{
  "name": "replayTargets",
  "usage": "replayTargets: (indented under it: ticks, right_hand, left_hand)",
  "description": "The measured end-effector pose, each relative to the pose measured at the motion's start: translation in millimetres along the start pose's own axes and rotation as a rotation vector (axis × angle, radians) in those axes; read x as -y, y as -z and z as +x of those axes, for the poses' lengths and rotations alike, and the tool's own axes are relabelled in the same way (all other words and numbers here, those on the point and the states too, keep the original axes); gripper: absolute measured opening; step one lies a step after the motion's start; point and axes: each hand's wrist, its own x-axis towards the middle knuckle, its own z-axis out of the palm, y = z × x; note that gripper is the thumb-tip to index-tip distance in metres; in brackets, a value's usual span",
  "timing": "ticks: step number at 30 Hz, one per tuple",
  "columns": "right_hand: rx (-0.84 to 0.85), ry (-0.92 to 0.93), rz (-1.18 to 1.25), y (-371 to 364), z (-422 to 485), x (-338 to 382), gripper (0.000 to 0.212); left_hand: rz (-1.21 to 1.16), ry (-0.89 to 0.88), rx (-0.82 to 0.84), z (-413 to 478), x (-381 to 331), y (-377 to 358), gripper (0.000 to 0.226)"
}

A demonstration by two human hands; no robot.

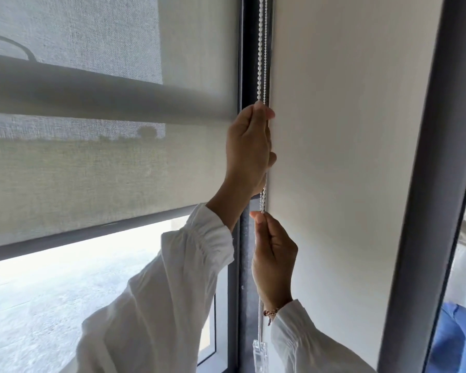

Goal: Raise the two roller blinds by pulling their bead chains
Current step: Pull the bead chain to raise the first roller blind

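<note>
Window bay seen close up, daylight coming through the uncovered lower glass (65,297) at left. White bead chain (262,49) hangs in two strands along the dark vertical mullion (246,36) between two blinds. Left hand (249,149) is the upper one, fingers curled closed around the chain, fingertips at the top of the grip. Right hand (273,254) sits directly below it, thumb and forefinger pinched on the chain just under the short exposed length of beads between the two hands. Below the right wrist the chain runs down to a clear plastic weight (260,355) at the bottom edge of view.

Left of the mullion: translucent mesh roller blind (92,170), partly raised, its dark bottom bar (78,234) running aslant with bare glass beneath it. A railing and distant ground show dimly through the weave. Right of the mullion: opaque cream roller blind (347,157), covering its pane through the whole visible height. Grey frame post (425,211) borders it on the right.

Both arms wear white sleeves (172,292) with gathered cuffs; a thin bracelet (270,313) sits on the right wrist. Blue fabric (457,340) is visible at far lower right, beyond the post.
</note>
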Motion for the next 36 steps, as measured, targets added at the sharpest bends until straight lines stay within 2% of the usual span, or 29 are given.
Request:
replayTargets:
  ticks: [4,7,12,17,22,25,27,29,31,36]
  right_hand:
    - [0.131,-0.201,0.095,3,15,7,0.038]
    - [0.141,-0.324,0.275,4,44,21,0.03]
    - [0.154,-0.326,0.481,6,95,42,0.027]
    - [0.178,-0.312,0.5,5,126,66,0.017]
    - [0.164,-0.415,0.508,-5,145,82,0.017]
    - [0.175,-0.35,0.399,-12,146,87,0.021]
    - [0.116,-0.232,0.288,-15,146,85,0.024]
    - [0.021,-0.11,0.152,-15,146,81,0.025]
    - [-0.035,-0.046,0.123,-13,145,77,0.026]
    - [-0.083,0.0,0.105,-11,129,73,0.024]
  left_hand:
    - [-0.08,-0.022,0.041,-4,5,9,0.035]
    - [-0.03,-0.037,0.07,-18,14,12,0.032]
    - [0.063,0.063,0.097,-62,60,26,0.038]
    - [0.189,0.194,0.109,-106,96,45,0.032]
    - [0.276,0.223,0.097,-115,103,56,0.03]
    - [0.221,0.254,0.149,-115,102,52,0.044]
    - [0.147,0.303,0.187,-112,99,49,0.052]
    - [0.079,0.348,0.215,-107,95,47,0.045]
    - [0.047,0.338,0.223,-101,91,48,0.029]
    - [0.052,0.293,0.123,-76,82,52,0.033]
